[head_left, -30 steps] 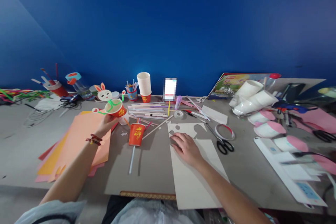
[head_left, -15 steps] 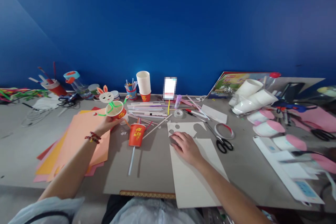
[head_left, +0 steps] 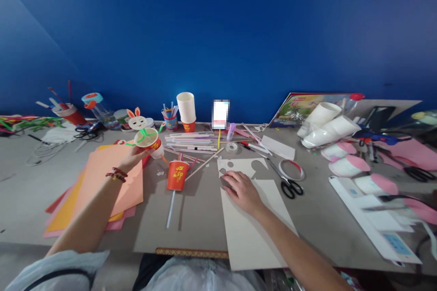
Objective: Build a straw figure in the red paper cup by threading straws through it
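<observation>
On the left, my left hand [head_left: 134, 158] is closed round a red paper cup [head_left: 156, 143], tilted with its pale inside facing me. A paper rabbit head [head_left: 137, 122] with orange ears rises behind its rim, and green pipe cleaners [head_left: 147, 133] bend across the opening. My right hand [head_left: 243, 191] lies palm down, fingers loosely spread, over a white paper sheet [head_left: 256, 236] and the edge of white scrap with cut-out holes [head_left: 243, 163]. Between the hands is another red paper cup [head_left: 175, 176], a pale straw [head_left: 171, 209] reaching toward me from under it.
Coloured paper [head_left: 99, 177] is stacked at left. Straws [head_left: 191, 142] lie behind the cups, near stacked white cups [head_left: 186, 107]. Scissors [head_left: 290, 186] and a tape roll [head_left: 292, 170] sit right of my right hand. Farther right is a white power strip [head_left: 362, 218].
My left hand has turned the rabbit cup slightly and shifted it a little left; its green arms sit differently. My right hand has stayed in place.
</observation>
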The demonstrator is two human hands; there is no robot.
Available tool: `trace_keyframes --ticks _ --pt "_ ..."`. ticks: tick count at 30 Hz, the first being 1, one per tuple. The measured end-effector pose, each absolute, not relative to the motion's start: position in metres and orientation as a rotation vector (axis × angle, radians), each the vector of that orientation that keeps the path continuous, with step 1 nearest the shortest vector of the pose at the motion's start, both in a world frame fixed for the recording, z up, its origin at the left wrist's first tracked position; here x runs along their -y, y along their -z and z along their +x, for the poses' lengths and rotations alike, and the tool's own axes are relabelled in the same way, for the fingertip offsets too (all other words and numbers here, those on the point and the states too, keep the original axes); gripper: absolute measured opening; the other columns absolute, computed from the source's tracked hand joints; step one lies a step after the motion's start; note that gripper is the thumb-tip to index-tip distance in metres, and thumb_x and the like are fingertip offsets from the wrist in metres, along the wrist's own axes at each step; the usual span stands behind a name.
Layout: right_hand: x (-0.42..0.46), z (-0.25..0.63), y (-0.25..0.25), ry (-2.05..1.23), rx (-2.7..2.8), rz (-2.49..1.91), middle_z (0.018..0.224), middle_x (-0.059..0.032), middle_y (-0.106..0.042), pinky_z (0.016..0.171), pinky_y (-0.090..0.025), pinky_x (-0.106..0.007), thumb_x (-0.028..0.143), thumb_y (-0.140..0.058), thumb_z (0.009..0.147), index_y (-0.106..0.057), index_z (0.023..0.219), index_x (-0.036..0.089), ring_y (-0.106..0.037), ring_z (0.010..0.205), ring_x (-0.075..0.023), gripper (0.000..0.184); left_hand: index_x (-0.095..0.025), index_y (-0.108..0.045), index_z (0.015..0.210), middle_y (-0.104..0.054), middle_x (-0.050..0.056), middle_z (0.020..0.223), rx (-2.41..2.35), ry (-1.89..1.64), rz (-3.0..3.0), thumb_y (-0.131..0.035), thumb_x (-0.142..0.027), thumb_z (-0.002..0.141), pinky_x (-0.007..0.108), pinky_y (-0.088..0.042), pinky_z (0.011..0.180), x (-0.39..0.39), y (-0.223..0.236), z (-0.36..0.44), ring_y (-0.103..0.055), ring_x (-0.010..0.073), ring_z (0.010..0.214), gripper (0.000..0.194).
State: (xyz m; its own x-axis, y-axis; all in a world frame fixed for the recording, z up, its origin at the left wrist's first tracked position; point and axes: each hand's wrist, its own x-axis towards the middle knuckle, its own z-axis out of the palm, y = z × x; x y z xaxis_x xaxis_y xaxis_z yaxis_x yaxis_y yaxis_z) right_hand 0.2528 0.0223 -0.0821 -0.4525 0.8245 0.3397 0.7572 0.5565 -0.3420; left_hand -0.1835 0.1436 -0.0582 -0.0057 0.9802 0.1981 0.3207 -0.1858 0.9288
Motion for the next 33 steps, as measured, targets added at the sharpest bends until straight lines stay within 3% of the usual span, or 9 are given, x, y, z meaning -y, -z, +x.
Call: trace_keyframes --ticks 9,18,25,33 --pt "-0.021 0.253 0.081 -0.204 2.319 -1.279 0.118 -0.0101 -0.065 0.093 -0.049 -0.043 0.023 -0.058 0.094 -0.063 0.117 0.022 -0.06 0.105 -0.0258 0.023 -0.019 -0.066 0.122 -0.072 0.015 0.121 -1.272 -1.146 1.539 -0.081 -0.059 0.066 0.052 -0.054 0.098 -0.145 0.045 -0.184 -0.065 0.039 0.112 0.07" --pt "-0.022 0.252 0.08 -0.2 2.316 -1.276 0.117 -0.0096 -0.066 0.091 -0.05 -0.042 0.02 -0.058 0.093 -0.063 0.116 0.023 -0.061 0.104 -0.0253 0.024 -0.019 -0.063 0.121 -0.068 0.014 0.126 -1.241 -1.166 1.578 -0.074 -0.063 0.072 0.047 -0.051 0.103 -0.143 0.052 -0.179 -0.061 0.0361 0.121 0.067" --pt "-0.021 0.252 0.08 -0.194 2.318 -1.275 0.117 -0.01 -0.066 0.092 -0.05 -0.043 0.02 -0.058 0.093 -0.063 0.115 0.023 -0.061 0.104 -0.0257 0.023 -0.018 -0.067 0.111 -0.074 0.014 0.111 -1.373 -1.148 1.554 -0.081 -0.062 0.061 0.055 -0.051 0.101 -0.15 0.071 -0.176 -0.067 0.0383 0.108 0.068" --pt "-0.021 0.253 0.08 -0.221 2.322 -1.275 0.118 -0.01 -0.065 0.092 -0.05 -0.043 0.023 -0.057 0.095 -0.062 0.118 0.022 -0.06 0.106 -0.0258 0.024 -0.022 -0.072 0.106 -0.075 0.013 0.112 -1.207 -0.92 1.593 -0.09 -0.05 0.052 0.047 -0.056 0.097 -0.152 0.041 -0.185 -0.065 0.0411 0.113 0.063"
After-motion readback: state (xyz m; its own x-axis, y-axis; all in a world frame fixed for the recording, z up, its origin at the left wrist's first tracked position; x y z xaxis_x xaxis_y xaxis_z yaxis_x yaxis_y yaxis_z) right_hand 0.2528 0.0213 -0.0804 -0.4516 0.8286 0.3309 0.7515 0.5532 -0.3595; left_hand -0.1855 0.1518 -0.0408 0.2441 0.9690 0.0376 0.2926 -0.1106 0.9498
